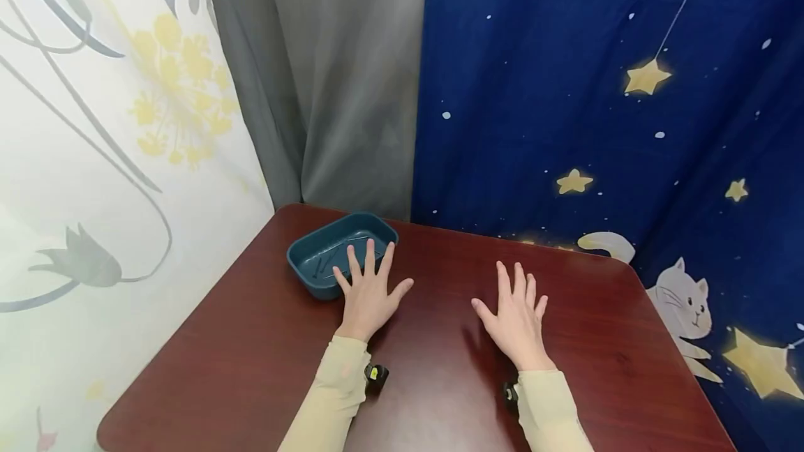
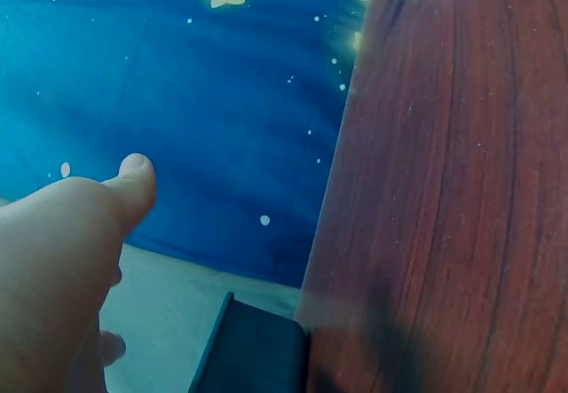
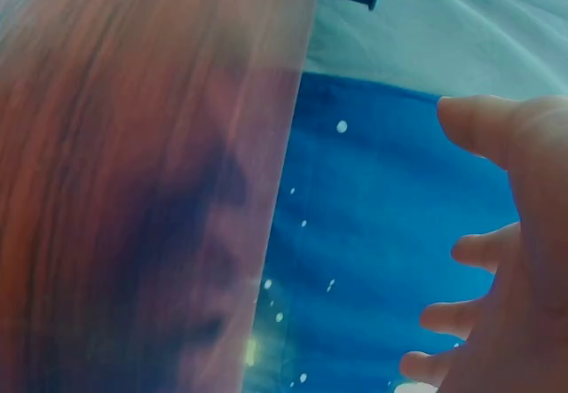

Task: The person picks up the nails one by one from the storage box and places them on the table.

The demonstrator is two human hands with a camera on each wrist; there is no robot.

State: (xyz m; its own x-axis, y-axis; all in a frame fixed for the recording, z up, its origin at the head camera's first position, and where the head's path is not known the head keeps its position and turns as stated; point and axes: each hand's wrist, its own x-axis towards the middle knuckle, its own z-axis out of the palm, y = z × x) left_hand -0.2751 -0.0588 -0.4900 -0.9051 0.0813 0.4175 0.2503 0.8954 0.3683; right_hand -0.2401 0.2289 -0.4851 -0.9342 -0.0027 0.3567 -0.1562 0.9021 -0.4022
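Observation:
A dark teal plastic basin (image 1: 308,246) stands at the back left of the table, with several thin dark items (image 1: 319,267) lying inside; they are too small to name. My left hand (image 1: 367,298), fingers spread, hovers at the basin's near right side and overlaps its rim in the head view. Farther right, my right hand (image 1: 518,319) is held over the table with its fingers straight and apart, and a shadow falls beneath it. Both hands hold nothing. In the left wrist view the thumb (image 2: 133,184) points out above the basin's wall (image 2: 257,349).
The reddish-brown wooden table (image 1: 433,354) has rounded corners. A grey curtain (image 1: 364,89) and a blue starry curtain (image 1: 534,89) hang behind its far edge, and a white flowered curtain (image 1: 94,194) lines the left side. Each wrist wears a small black camera (image 1: 377,375).

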